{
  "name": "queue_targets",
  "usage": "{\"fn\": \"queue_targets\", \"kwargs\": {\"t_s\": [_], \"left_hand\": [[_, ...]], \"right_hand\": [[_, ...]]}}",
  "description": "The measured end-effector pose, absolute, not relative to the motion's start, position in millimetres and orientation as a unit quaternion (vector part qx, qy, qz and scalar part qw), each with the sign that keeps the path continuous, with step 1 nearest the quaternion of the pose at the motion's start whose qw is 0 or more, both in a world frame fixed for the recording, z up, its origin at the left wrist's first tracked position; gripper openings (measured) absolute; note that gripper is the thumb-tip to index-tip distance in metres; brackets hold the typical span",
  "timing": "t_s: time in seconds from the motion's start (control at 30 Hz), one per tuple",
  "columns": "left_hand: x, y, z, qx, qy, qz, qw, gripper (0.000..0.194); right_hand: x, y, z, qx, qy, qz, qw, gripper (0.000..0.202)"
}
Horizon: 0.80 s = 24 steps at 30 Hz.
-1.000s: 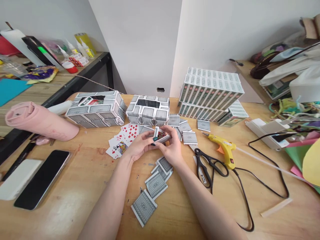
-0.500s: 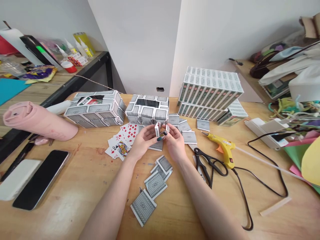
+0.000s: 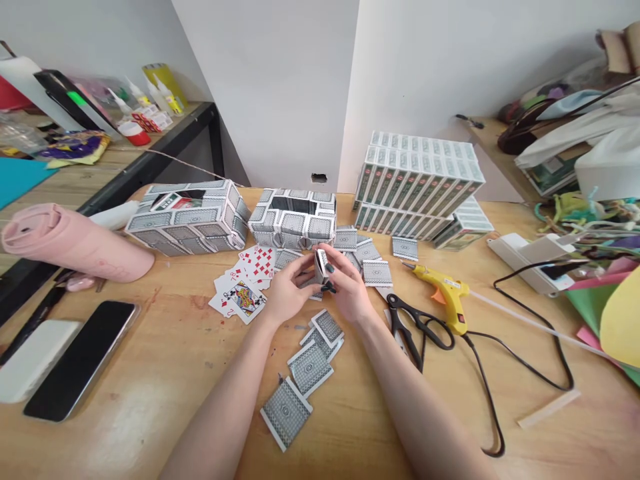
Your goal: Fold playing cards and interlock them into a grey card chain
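Note:
My left hand (image 3: 291,291) and my right hand (image 3: 348,285) meet mid-table, both closed on a folded playing card (image 3: 321,264) stood on edge between the fingers. My fingers hide part of it. Folded grey-backed cards (image 3: 310,367) lie in a row nearer me, and more grey-backed cards (image 3: 377,273) are scattered behind my right hand. To the left of my left hand, face-up playing cards (image 3: 247,300) are fanned out. Just beyond my hands stands a box made of cards (image 3: 293,223) with a dark opening on top; a second card box (image 3: 190,220) stands left of it.
At right lie black scissors (image 3: 420,327) and a yellow glue gun (image 3: 450,297) with its cord trailing. Stacked card packs (image 3: 417,190) stand at the back. A power strip (image 3: 533,263) sits far right. On the left are a pink tumbler (image 3: 75,243) and a phone (image 3: 83,360).
My hands have drawn closer together, and the card's two raised sides, which stood apart, now come together into a narrow fold. The view has shifted slightly.

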<state>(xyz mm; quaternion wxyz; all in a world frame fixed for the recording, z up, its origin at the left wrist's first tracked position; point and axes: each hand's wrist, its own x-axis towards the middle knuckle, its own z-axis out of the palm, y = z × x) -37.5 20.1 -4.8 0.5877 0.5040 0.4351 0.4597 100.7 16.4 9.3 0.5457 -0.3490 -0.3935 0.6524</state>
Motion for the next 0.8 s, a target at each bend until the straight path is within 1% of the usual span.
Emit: {"fn": "queue_targets", "kwargs": {"t_s": [0.1, 0.2, 0.27, 0.37, 0.43, 0.53, 0.7, 0.8], "left_hand": [[-38, 18, -7, 0.553, 0.438, 0.472, 0.529, 0.063], [-39, 18, -7, 0.618, 0.453, 0.476, 0.431, 0.055], [-40, 20, -6, 0.646, 0.476, 0.47, 0.367, 0.051], [-42, 21, -5, 0.67, 0.512, 0.461, 0.277, 0.048], [-42, 22, -5, 0.686, 0.52, 0.454, 0.229, 0.047], [-43, 21, -5, 0.699, 0.521, 0.448, 0.2, 0.047], [-43, 20, -7, 0.688, 0.522, 0.455, 0.217, 0.048], [-43, 20, -8, 0.689, 0.519, 0.458, 0.215, 0.048]], "right_hand": [[99, 17, 5, -0.366, -0.374, 0.643, 0.56, 0.044], [96, 18, 0, -0.381, -0.372, 0.617, 0.579, 0.044], [95, 19, -1, -0.397, -0.387, 0.604, 0.573, 0.042], [95, 20, 1, -0.412, -0.435, 0.581, 0.551, 0.033], [96, 20, 1, -0.424, -0.456, 0.569, 0.537, 0.032], [97, 20, -1, -0.437, -0.452, 0.57, 0.529, 0.035], [96, 22, -5, -0.421, -0.418, 0.598, 0.539, 0.038], [96, 21, -2, -0.426, -0.422, 0.591, 0.539, 0.035]]}}
